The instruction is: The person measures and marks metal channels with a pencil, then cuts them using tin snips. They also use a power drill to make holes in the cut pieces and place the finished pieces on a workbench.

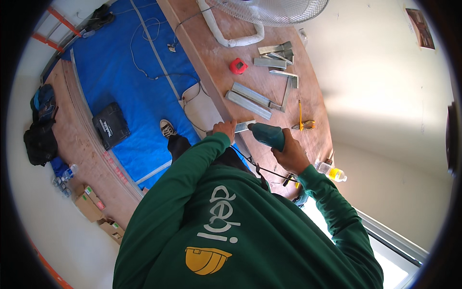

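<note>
My right hand point(291, 153) is wrapped round the grip of a teal corded power drill point(268, 136), whose front end points left. The drill's nose meets or nearly meets a short metal profile piece point(244, 126) at the bench edge. My left hand point(224, 130) is closed on the other end of that piece; contact at the drill's tip is too small to make out. Beyond my hands lie two long metal channels point(250, 102) and an L-shaped metal piece point(288, 89). Right of them rests a yellow-and-grey hand tool point(306, 125).
The wooden bench point(211, 53) carries a red tape measure point(238, 66), more metal offcuts point(274, 57), a fan point(284, 10) and a plastic bottle point(330, 171). Cables run over a blue tarp point(144, 96) on the floor at left, near a black tool case point(110, 126).
</note>
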Demonstrator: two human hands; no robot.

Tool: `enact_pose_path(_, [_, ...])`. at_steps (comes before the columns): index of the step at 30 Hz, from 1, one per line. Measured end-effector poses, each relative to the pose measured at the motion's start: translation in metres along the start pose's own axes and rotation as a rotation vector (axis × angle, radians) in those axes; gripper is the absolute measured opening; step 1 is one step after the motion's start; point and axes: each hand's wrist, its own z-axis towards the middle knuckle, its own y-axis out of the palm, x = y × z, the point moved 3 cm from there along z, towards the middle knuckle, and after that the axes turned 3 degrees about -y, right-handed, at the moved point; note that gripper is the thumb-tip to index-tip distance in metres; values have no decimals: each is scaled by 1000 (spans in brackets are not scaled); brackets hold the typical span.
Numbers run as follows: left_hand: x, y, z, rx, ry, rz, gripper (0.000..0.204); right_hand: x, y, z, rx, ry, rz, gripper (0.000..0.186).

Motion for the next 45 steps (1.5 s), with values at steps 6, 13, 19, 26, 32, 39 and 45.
enact_pose_path(6, [-1,0,4,-40,-5,-13,66,6,-1,2,4,-8,19,51])
enact_pose_path(13, [-2,8,5,-11,-5,-9,64,4,-2,2,-27,-11,-18,52])
enact_pose_path(19, [-1,4,3,0,-9,-15,56,2,-3,1,-47,-21,2,53])
enact_pose_path(26, [-2,4,3,-10,-9,-38,54,-8,-7,0,-62,-18,-20,52])
enact_pose_path(32, [-4,5,2,6,-5,-52,53,0,-4,3,-48,-29,-29,51])
enact_pose_path(39, [-2,10,5,104,-28,-52,30,6,-2,4,-44,-55,-29,51])
enact_pose_path(45, [-1,13,8,116,-33,-26,29,7,-4,6,-51,-56,-48,53])
